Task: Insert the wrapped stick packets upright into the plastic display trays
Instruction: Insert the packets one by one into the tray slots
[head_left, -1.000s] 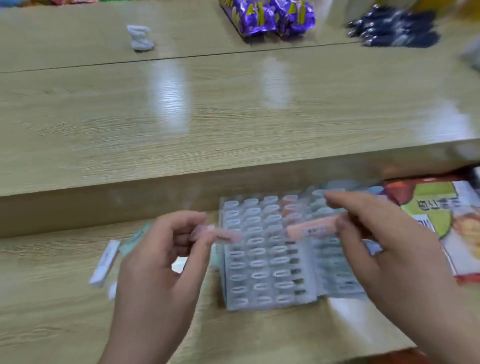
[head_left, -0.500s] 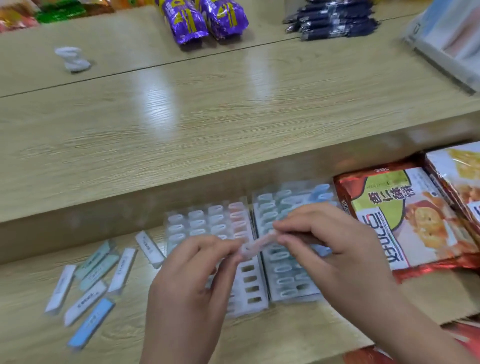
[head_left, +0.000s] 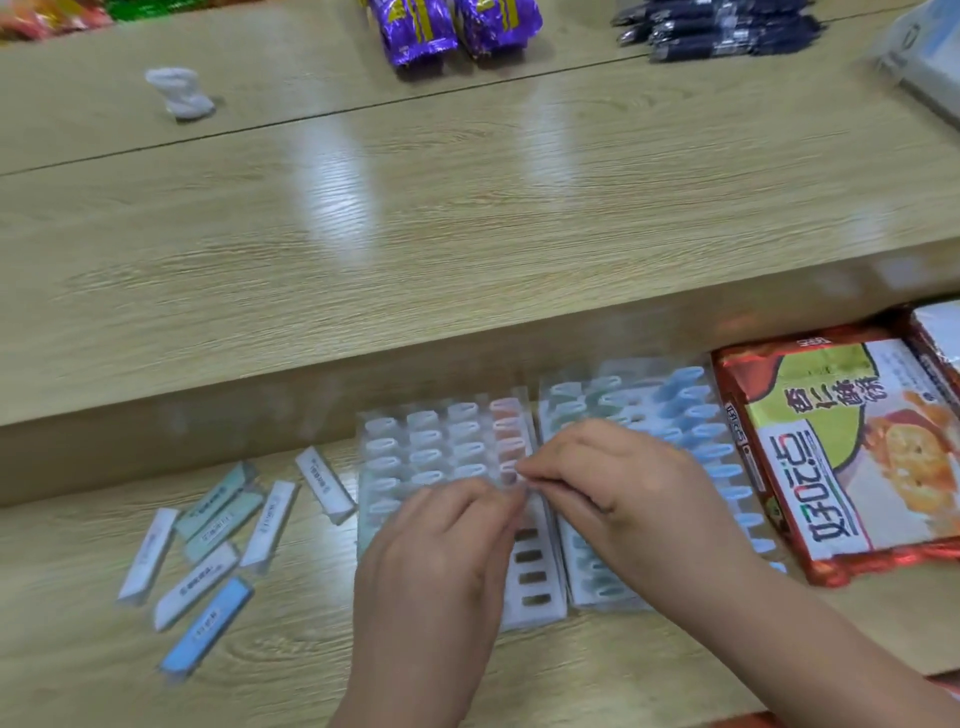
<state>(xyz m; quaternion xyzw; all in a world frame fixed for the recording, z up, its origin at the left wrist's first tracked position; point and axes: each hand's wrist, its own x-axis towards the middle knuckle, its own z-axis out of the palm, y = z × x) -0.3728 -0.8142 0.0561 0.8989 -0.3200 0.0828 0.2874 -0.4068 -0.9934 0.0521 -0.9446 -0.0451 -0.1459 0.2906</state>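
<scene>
My left hand (head_left: 436, 561) and right hand (head_left: 618, 488) meet with curled fingertips over the left clear plastic slotted tray (head_left: 519, 618); I cannot tell what they pinch. Loose white, green and blue wrapped stick packets (head_left: 200, 584) lie left of it.

I take this for a small shop's counter. A stepped pale wood-grain laminate counter (head_left: 467, 234) holds stock in multiples: shiny purple foil snack packs (head_left: 421, 31), bundled dark navy pens (head_left: 717, 28), red-and-green printed biscuit bags (head_left: 841, 447), and clear plastic display trays (head_left: 537, 616) beside loose pastel paper-wrapped stick packets (head_left: 270, 522).
</scene>
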